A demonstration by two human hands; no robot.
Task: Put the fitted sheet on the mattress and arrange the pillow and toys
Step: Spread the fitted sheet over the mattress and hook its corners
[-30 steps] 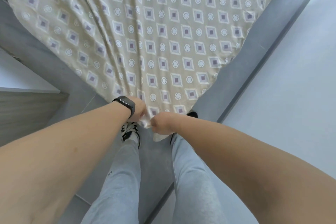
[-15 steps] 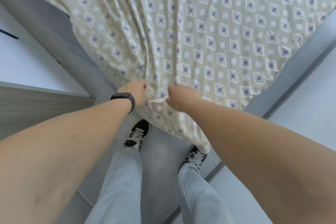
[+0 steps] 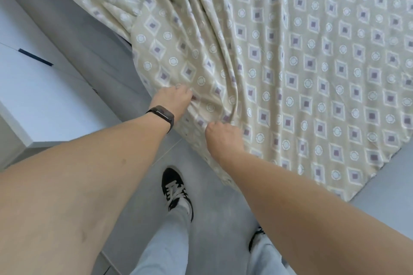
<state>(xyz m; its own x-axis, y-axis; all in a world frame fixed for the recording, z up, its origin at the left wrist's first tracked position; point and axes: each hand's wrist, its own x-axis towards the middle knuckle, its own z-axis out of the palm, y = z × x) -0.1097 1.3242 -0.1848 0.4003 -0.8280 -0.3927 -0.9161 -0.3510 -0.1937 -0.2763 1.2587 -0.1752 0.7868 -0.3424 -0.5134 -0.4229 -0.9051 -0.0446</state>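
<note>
While I watch the head view, the beige fitted sheet printed with purple squares and white rings [image 3: 301, 78] fills most of the frame, spread out from the grip toward the top and right. Its long folds run from the gathered point at the hands up and away to the top edge, so its long axis points away from me; one loose corner hangs down toward the lower right, past the right forearm. I cannot see any mattress under the cloth.

Below and to the left of the grip lies the grey tiled floor [image 3: 214, 225], and further left stands a white flat-topped cabinet with a dark strip handle [image 3: 40, 87].

My left hand [image 3: 173, 99] is clenched on a bunch of sheet at the left edge of the gathered folds. My right hand [image 3: 223, 135] sits just beside it, lower and to the right, fist closed on the same bunched fabric.

A black smart band [image 3: 164, 116] circles the left wrist. Under the grip, a black-and-white laced sneaker [image 3: 175, 190] stands on the floor below light grey trousers.
</note>
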